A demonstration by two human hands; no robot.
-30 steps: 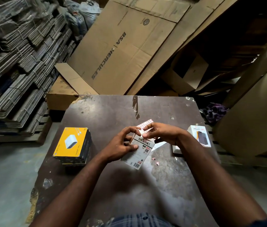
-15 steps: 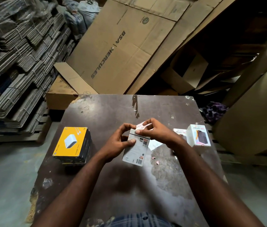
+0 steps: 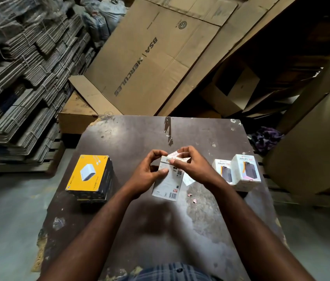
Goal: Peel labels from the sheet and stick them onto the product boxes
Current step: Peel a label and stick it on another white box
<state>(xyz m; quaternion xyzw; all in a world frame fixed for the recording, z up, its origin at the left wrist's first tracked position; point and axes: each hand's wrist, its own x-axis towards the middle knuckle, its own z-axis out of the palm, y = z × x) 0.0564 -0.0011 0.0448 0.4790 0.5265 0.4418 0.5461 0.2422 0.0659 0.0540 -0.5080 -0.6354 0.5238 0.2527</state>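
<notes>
- Head view looks down on a dark, scuffed table (image 3: 180, 230), with both of the person's bare hands meeting above its middle.
- The left hand (image 3: 148, 175) grips a white product box (image 3: 166, 189). Its fingers curl over the box's top left corner and its thumb lies across the printed face.
- The product box is tilted, barcode end lowest and close to the table. Whether that end touches the surface cannot be told.
- The right hand (image 3: 193, 169) pinches a small label sheet (image 3: 177, 154) marked in pink and white. Its thumb and fingers are closed on the sheet right at the box's top edge.
- A white paper slip (image 3: 188, 180) shows below the right hand, just beside the box's right edge. Whether the hand holds it cannot be told.
- Two tiny pink scraps (image 3: 190, 195) lie on the table near the box's lower end.
- A pair of HALLEY boxes (image 3: 246, 173), white and upright, stand side by side near the table's right edge.
- A yellow box (image 3: 88, 175) picturing a white charger tops a short stack of dark-sided boxes on the table's left side, well apart from the hands.
- Beyond the table a flattened carton (image 3: 150, 57) printed BSA HERCULES leans back. Tied cardboard bundles (image 3: 18, 78) are piled to the left, and a purple cloth (image 3: 267, 136) lies to the right.
</notes>
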